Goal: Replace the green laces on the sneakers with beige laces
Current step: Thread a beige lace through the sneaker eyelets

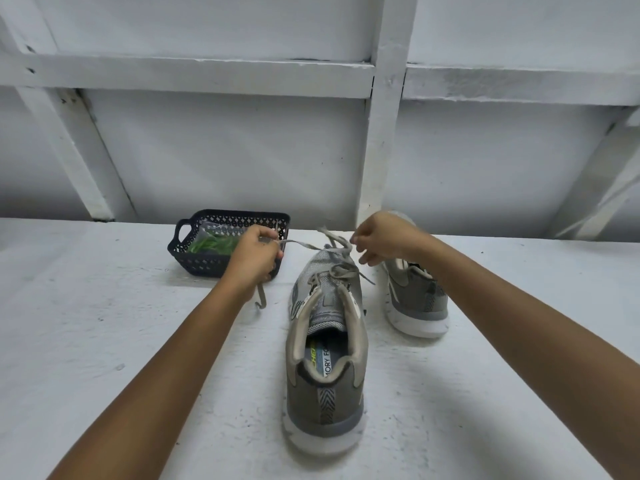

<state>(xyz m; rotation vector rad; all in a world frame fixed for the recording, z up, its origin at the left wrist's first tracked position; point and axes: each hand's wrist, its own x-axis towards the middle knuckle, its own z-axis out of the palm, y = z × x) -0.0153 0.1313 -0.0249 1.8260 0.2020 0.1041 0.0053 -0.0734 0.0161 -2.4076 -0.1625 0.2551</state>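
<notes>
A grey mesh sneaker with a white sole (325, 358) stands near the middle of the white painted surface (104, 341), heel nearest. A flat beige lace (341, 270) is threaded only through its far eyelets. The left grip (254, 254) is clenched round one lace end, drawn out to the left; the right grip (381, 237) pinches the other end above the toe. The matching second sneaker (415, 299) sits far right. Green laces (211, 244) lie in a dark blue perforated plastic basket (194, 258), far left.
</notes>
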